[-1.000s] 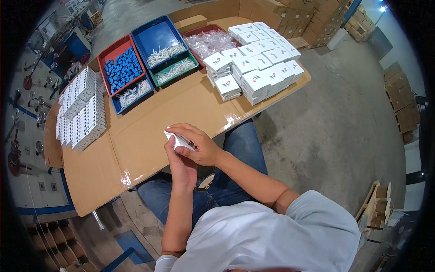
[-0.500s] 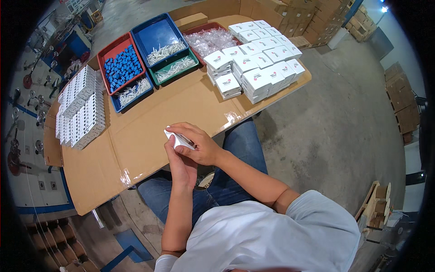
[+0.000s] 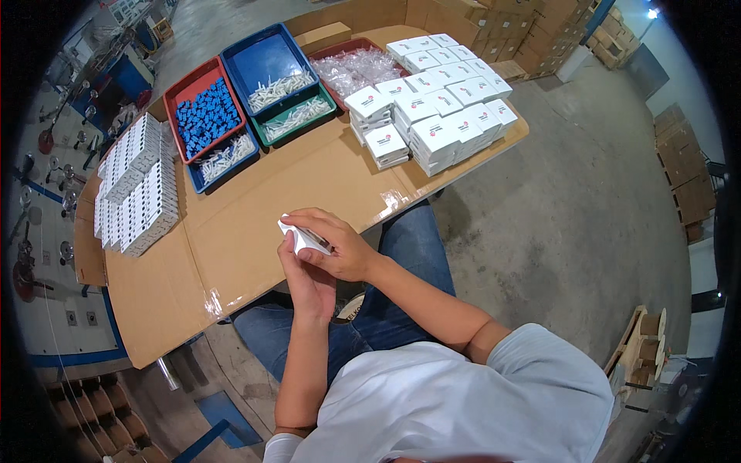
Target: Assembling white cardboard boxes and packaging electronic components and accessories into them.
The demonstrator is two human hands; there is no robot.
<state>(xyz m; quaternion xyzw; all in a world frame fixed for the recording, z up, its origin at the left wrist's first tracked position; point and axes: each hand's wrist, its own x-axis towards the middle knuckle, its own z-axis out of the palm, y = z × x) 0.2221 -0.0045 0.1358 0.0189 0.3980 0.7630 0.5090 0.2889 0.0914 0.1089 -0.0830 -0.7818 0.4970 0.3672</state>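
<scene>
Above the table's near edge, both my hands close around a small white box [image 3: 304, 240], held tilted. My left hand [image 3: 310, 284] grips it from below and the left side. My right hand [image 3: 346, 251] wraps over its top and right side, the thumb pressed along the near edge. Fingers cover much of the box, so what lies inside it cannot be made out.
A cardboard-covered table [image 3: 255, 224] holds stacked white boxes [image 3: 436, 135] at right and white units with dark square openings [image 3: 147, 197] at left. Between them stand a red tray of blue parts [image 3: 204, 116], blue trays [image 3: 266, 58] and green trays [image 3: 297, 119] with white pieces, and clear plastic bags [image 3: 359, 73].
Almost nothing differs. The whole view has shifted very slightly, and both hands keep the same hold on the white box.
</scene>
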